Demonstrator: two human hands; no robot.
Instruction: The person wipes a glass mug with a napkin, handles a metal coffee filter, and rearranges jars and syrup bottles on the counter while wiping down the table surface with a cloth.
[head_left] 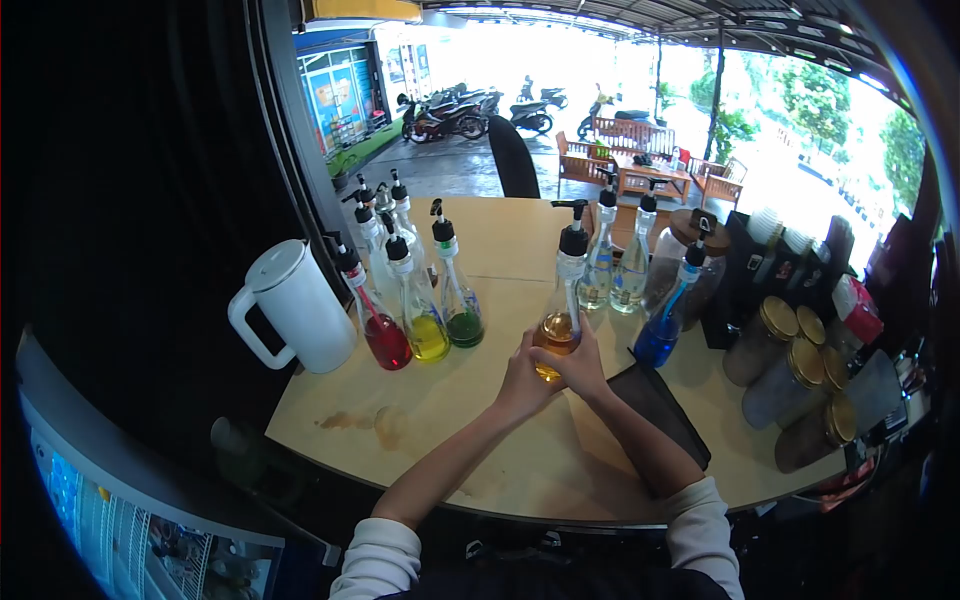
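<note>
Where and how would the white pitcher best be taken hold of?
Probably by its handle, with the left hand coming from the left once off the amber bottle: the white pitcher stands upright, its open loop jutting left, away from the red-filled bottle.

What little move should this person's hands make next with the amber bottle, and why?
Perhaps ease the amber bottle slightly left, towards the green bottle: the left hand and right hand both clasp it, it looks roughly upright, and bare tabletop separates the two bottles.
</note>
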